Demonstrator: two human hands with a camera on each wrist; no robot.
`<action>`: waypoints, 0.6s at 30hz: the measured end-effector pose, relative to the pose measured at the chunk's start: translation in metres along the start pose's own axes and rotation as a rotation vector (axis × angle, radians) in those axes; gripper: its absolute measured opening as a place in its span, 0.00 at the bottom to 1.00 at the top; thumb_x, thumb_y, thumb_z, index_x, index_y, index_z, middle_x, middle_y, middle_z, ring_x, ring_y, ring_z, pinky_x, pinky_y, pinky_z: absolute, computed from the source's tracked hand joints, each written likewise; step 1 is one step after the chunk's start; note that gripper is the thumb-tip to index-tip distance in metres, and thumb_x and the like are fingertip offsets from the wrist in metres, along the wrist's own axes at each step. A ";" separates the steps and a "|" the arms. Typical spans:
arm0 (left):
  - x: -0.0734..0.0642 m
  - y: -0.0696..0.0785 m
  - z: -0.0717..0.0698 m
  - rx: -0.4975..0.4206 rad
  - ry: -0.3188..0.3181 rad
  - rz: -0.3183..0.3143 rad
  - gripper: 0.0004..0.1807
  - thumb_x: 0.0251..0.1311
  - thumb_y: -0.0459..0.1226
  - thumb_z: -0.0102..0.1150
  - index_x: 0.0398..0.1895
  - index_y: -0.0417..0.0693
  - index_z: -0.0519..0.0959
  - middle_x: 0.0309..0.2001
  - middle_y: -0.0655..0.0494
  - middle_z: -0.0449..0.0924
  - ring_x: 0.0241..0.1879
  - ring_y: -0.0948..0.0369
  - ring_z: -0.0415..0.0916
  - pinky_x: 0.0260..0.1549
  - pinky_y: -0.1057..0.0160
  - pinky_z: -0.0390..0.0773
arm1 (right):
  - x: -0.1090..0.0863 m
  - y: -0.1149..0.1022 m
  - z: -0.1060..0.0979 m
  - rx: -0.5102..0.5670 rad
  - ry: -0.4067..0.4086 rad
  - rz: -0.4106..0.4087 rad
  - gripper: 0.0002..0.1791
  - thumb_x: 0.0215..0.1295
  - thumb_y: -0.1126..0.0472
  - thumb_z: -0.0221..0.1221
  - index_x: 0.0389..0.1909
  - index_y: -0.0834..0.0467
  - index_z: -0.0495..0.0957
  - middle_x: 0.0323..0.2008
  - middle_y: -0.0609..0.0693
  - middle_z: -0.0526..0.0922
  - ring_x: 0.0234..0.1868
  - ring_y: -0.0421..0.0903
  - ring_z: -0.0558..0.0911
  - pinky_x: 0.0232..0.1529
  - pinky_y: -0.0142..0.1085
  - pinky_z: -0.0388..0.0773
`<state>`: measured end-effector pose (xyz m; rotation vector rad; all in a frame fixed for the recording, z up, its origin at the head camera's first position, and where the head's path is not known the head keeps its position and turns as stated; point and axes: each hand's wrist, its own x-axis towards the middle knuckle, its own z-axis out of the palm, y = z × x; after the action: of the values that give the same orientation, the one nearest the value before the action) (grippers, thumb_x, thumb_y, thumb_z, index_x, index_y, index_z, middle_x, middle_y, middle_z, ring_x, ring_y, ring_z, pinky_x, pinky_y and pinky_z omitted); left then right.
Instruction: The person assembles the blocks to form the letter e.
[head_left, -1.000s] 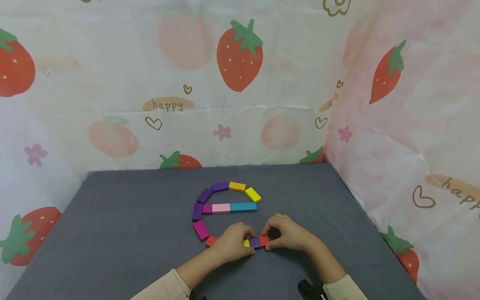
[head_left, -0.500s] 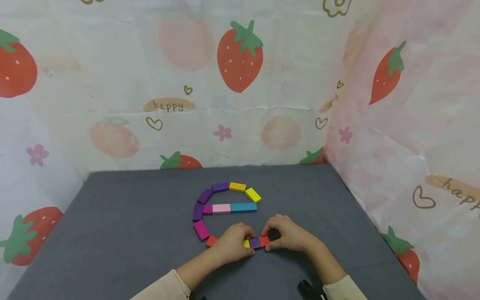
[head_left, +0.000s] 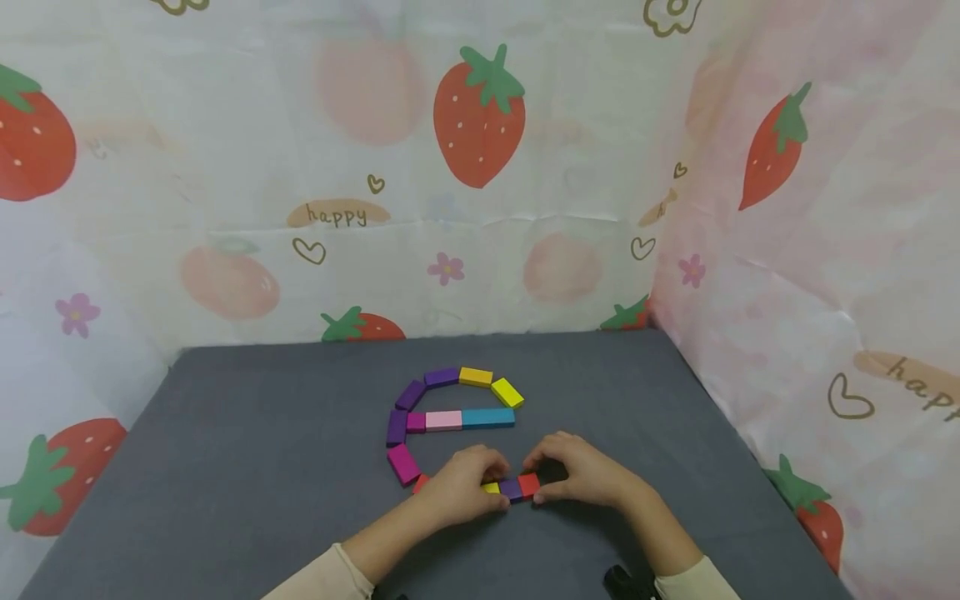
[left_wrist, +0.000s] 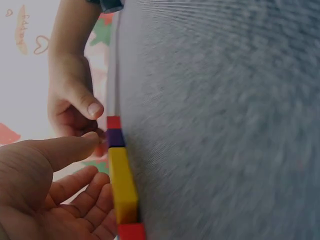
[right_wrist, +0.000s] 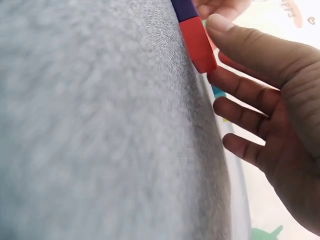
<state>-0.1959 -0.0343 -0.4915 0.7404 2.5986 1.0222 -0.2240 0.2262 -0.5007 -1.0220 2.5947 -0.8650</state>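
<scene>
A row of small coloured blocks lies on the grey tablecloth. My left hand (head_left: 462,487) is over the row, fingers on the far side and thumb on the near side of a yellow block (left_wrist: 122,187) and a purple block (head_left: 511,490). In the left wrist view its thumb stands off the blocks and its fingers are loosely bent. A red block (head_left: 528,485) ends the row. Around that end is my right hand (head_left: 581,473), with thumb and fingers spread; the right wrist view shows the thumb tip close beside the red block. My left hand covers part of the row.
Farther back, purple blocks (head_left: 411,395), a magenta block (head_left: 403,465) and yellow blocks (head_left: 507,392) curve like a letter e. A pink block (head_left: 444,421) and a blue block (head_left: 488,418) form its crossbar. Strawberry-print cloth (head_left: 480,250) hangs behind the table.
The fingers and thumb of my right hand have spread slightly away from the red block. My left hand stays nearly in place. The blocks keep their arrangement, and the head view has tilted a little.
</scene>
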 end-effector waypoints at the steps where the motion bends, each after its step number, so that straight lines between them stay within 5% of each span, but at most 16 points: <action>1: -0.001 0.000 -0.002 -0.006 0.004 0.007 0.18 0.57 0.42 0.76 0.50 0.49 0.84 0.42 0.61 0.79 0.42 0.63 0.75 0.46 0.63 0.78 | -0.001 0.000 -0.001 -0.004 0.005 -0.008 0.21 0.61 0.42 0.71 0.53 0.43 0.83 0.48 0.33 0.82 0.52 0.38 0.76 0.59 0.44 0.73; 18: -0.052 -0.020 -0.054 0.013 0.086 0.009 0.18 0.65 0.44 0.69 0.55 0.48 0.82 0.50 0.55 0.82 0.51 0.56 0.79 0.52 0.52 0.81 | -0.027 -0.003 -0.015 -0.115 0.197 -0.050 0.12 0.67 0.57 0.68 0.50 0.49 0.85 0.47 0.34 0.83 0.54 0.39 0.78 0.58 0.48 0.77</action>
<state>-0.1815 -0.1049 -0.4642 0.7265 2.6793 1.0639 -0.2083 0.2493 -0.4870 -1.0865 2.8236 -0.8775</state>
